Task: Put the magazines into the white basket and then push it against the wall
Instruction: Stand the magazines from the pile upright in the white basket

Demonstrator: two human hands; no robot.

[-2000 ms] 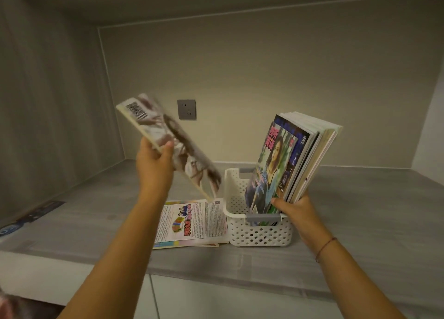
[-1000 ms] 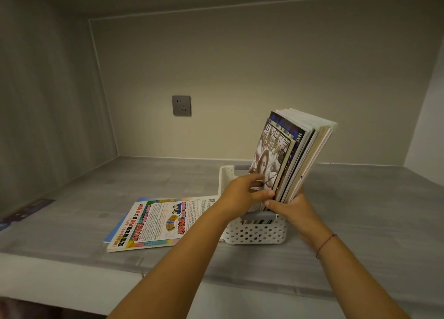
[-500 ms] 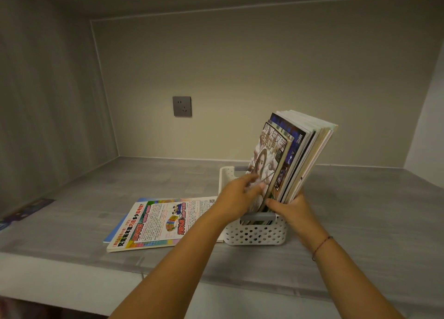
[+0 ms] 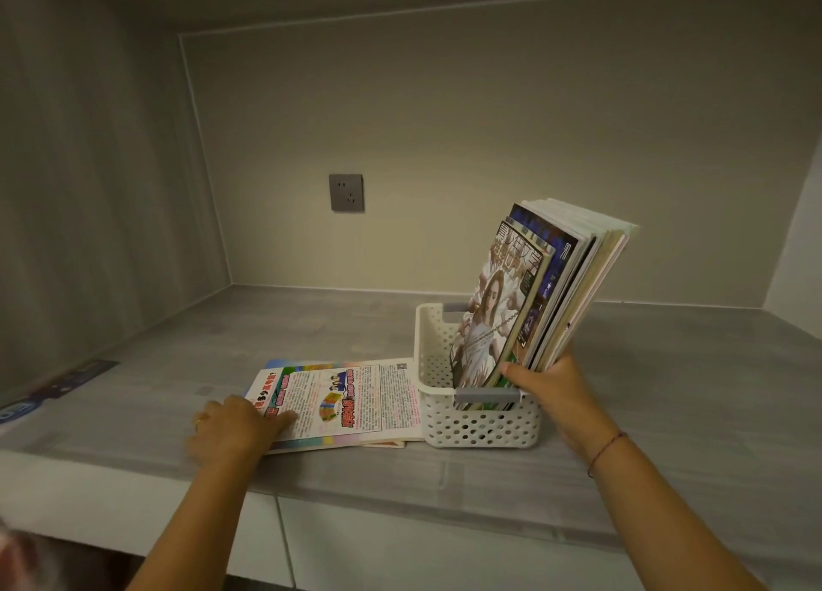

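Several magazines now stand tilted in the white basket, the latest one just slotted in front, steadied by the right hand grasping their lower edge. Having let go, the left hand lies open on the colourful magazine flat on the counter beside the basket, probably next; the wall is well behind.

Since two seconds ago, the magazine then held aloft in the left hand has gone into the white basket, standing as the front cover of the upright stack at right of centre. The left hand, on that cover half a second ago, has withdrawn to lower left of centre and now lies flat on the near-left corner of the magazine on the counter.
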